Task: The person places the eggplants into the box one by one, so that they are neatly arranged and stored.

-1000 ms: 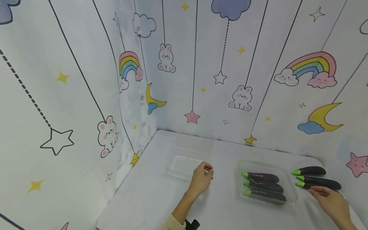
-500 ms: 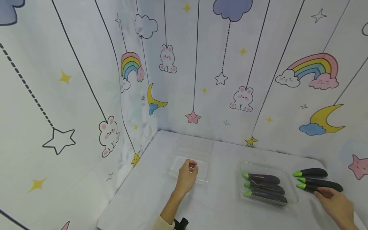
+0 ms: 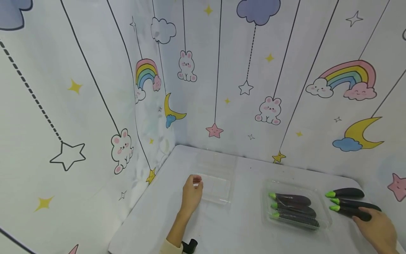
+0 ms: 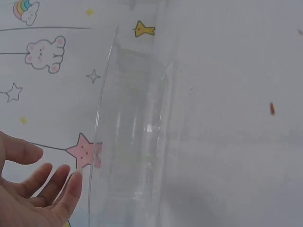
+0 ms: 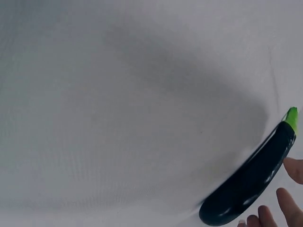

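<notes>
My left hand (image 3: 191, 194) hovers at the left edge of a clear plastic container (image 3: 215, 188), fingers loosely bent with nothing between them. In the left wrist view, that hand (image 4: 40, 194) is beside the container's see-through wall (image 4: 142, 127), thumb apart from the fingers. My right hand (image 3: 379, 227) is at the blunt end of the front loose eggplant (image 3: 347, 211), overlapping its tip. The right wrist view has the dark, glossy eggplant (image 5: 248, 172) with its green stem end; the thumb (image 5: 294, 169) and relaxed fingers lie along its side, not wrapped round it.
Two more loose eggplants, one at the back (image 3: 347, 193) and one in the middle (image 3: 355, 203), lie beside the front one. A second clear container (image 3: 269, 220) holds three eggplants. Patterned cloth walls (image 3: 222, 81) border the white table (image 3: 247, 233) at the back and left.
My left hand has moved left across the clear container, from its right side to its left edge. My right hand has shifted slightly right, showing more of the front eggplant.
</notes>
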`<state>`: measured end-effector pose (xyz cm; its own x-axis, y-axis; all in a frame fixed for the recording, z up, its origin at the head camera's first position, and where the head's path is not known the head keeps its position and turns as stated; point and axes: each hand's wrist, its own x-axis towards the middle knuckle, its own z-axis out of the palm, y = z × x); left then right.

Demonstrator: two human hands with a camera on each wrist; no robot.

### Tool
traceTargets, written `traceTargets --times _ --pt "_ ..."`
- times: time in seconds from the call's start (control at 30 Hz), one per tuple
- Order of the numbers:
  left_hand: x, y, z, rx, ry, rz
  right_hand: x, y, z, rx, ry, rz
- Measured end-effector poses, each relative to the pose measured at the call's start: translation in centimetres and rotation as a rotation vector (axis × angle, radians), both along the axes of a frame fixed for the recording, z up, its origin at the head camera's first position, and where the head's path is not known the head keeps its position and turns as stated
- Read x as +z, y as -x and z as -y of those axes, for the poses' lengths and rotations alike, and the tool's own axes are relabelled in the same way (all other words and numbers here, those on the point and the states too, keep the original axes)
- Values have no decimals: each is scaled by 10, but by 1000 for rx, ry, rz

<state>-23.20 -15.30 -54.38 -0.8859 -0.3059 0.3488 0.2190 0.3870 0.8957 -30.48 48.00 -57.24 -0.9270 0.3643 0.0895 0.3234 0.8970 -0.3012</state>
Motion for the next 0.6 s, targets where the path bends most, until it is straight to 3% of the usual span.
traceTargets --times 0.17,0.43,0.6 --pt "-10 -2 17 59 -14 -19 -1 -1 -5 46 -56 13" --pt "-25 -2 40 191 9 34 -3 3 -10 84 -138 50" --pt "-33 2 47 170 -42 88 -4 6 -14 76 -176 61"
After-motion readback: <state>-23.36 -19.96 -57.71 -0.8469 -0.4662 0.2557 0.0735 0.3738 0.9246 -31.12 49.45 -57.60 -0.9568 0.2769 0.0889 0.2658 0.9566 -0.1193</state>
